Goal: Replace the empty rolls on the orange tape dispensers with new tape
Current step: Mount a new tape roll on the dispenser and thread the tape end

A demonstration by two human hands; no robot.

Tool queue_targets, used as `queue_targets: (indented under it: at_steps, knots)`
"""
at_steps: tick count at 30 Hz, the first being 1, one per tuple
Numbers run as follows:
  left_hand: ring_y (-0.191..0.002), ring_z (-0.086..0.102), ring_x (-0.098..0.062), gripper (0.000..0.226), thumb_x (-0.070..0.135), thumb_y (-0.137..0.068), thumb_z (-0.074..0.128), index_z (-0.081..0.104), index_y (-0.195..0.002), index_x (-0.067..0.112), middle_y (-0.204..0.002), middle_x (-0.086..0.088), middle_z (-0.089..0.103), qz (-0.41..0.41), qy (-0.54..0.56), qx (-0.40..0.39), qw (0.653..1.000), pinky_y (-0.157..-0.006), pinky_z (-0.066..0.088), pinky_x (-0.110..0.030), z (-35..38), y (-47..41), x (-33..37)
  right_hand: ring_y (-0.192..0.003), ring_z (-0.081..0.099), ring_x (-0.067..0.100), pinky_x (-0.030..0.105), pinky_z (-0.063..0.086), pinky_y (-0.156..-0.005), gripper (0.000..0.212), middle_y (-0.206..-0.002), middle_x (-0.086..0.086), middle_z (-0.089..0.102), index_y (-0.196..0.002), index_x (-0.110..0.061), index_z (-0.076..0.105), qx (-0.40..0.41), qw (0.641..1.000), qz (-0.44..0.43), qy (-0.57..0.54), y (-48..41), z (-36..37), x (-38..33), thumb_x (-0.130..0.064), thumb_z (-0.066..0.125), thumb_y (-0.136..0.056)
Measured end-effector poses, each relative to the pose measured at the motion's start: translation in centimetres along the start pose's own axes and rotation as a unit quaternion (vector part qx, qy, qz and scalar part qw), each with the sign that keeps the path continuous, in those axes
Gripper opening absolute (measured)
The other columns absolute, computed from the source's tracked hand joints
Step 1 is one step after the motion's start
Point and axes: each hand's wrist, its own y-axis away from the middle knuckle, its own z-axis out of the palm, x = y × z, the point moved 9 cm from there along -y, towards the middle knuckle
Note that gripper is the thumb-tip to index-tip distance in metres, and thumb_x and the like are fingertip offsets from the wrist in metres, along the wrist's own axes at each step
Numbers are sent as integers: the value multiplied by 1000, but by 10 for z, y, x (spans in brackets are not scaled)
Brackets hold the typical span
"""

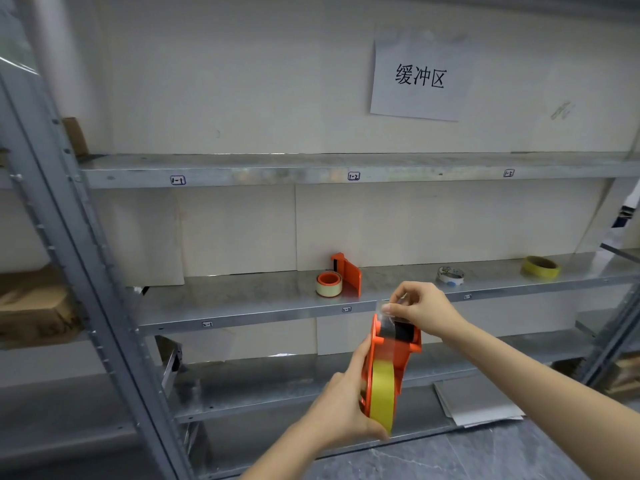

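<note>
Orange plastic fills the left hand (341,403): it is the tape dispenser (410,346), held up on its edge in front of the shelves. The fingers curl round the near end, and the thumb lies along the orange side. A fat yellow tape roll (382,389) sits on the dispenser's wheel, right by that hand.

The right hand (420,306) is at the far top end of the dispenser. Its thumb and fingers are closed in a small pinch on the loose end of the tape. A shiny, see-through strip of tape (389,323) runs from the roll up to that pinch, over the black part at the top.

Past the hands I see a grey metal shelf (242,299), flat and a bit scuffed. A second orange dispenser (348,271) stands on it, with a thin pale roll (329,284) round its orange hub. To the right lies a small white ring (450,275); I cannot tell if it has tape on it. Further right lies a spare yellow roll (540,267), flat on the shelf.

A white paper sign (420,77) with black writing hangs on the wall above. A brown cardboard box (34,306) sits at the far left. Thin grey sheets (478,400) lie on the low shelf at the right.
</note>
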Motion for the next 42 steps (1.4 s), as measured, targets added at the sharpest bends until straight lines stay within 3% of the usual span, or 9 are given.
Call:
queue_targets:
  at_steps: [6, 13, 19, 23, 28, 31, 36, 40, 42]
  knots:
    - [-97, 62, -19, 134, 24, -61, 87, -15, -134, 69, -91, -4, 71, -7, -2, -4, 1000, -92, 54, -43, -6, 7, -1, -48, 53, -1, 12, 39, -48, 19, -57, -6, 60, -68, -14, 63, -47, 998, 22, -31, -2, 6, -5, -24, 78, -75]
    - [-89, 66, -18, 131, 17, -64, 84, -15, -126, 76, -91, -7, 71, 13, 5, 3, 1000, -89, 55, -34, -14, 11, 1, -63, 54, 11, 22, 41, -56, 19, -70, 0, 62, -69, -15, 63, -82, 996, 36, -7, -7, 10, -9, -25, 76, -76]
    - [-93, 65, -20, 135, 20, -63, 88, -16, -131, 73, -93, -5, 71, 13, 5, 5, 1000, -90, 55, -41, -18, 8, 0, -70, 58, 12, 22, 43, -60, 14, -77, 1, 66, -73, -16, 65, -76, 997, 0, 7, -10, 8, -16, -24, 77, -76]
    - [-97, 63, -21, 133, 21, -63, 88, -14, -128, 76, -97, -3, 68, 11, 17, 11, 1000, -89, 56, -42, -19, 7, -1, -72, 61, 17, 32, 48, -66, 17, -78, 8, 68, -80, -20, 63, -80, 997, -16, -12, -11, 9, -15, -20, 79, -74]
    - [-100, 61, -18, 129, 24, -65, 87, -13, -126, 78, -103, -2, 63, 6, 36, 12, 999, -92, 55, -40, -17, 8, -3, -75, 62, 14, 36, 52, -77, 19, -78, 1, 66, -74, -22, 59, -82, 994, -72, 15, -10, 9, -19, -16, 77, -75]
    - [-97, 63, -18, 128, 24, -65, 87, -13, -126, 79, -105, -4, 62, 6, 46, 9, 999, -91, 56, -39, -15, 8, -3, -74, 64, 9, 33, 54, -80, 19, -76, -4, 69, -69, -27, 65, -97, 992, -80, 33, -10, 11, -18, -13, 74, -78]
    - [-93, 65, -24, 127, 23, -64, 86, -10, -128, 78, -104, -9, 63, 15, 63, 11, 998, -89, 56, -43, -13, 10, 0, -77, 63, 2, 18, 46, -73, 16, -83, -11, 70, -78, -29, 69, -147, 983, -75, 85, -8, 19, -15, -18, 63, -88]
    - [-86, 68, -31, 129, 20, -63, 86, -8, -131, 75, -96, -11, 68, 26, 88, 12, 996, -88, 57, -45, -15, 12, 2, -82, 62, 5, 19, 46, -76, 15, -88, -10, 68, -88, -24, 70, -170, 979, -70, 91, -6, 22, -13, -25, 56, -93]
    - [-82, 70, -26, 129, 17, -65, 86, -8, -134, 72, -91, -6, 68, 24, 120, 5, 993, -86, 58, -43, -18, 13, 3, -94, 61, 9, 21, 44, -83, 23, -99, -9, 62, -94, -19, 71, -175, 978, -72, 84, -8, 23, -14, -32, 52, -94]
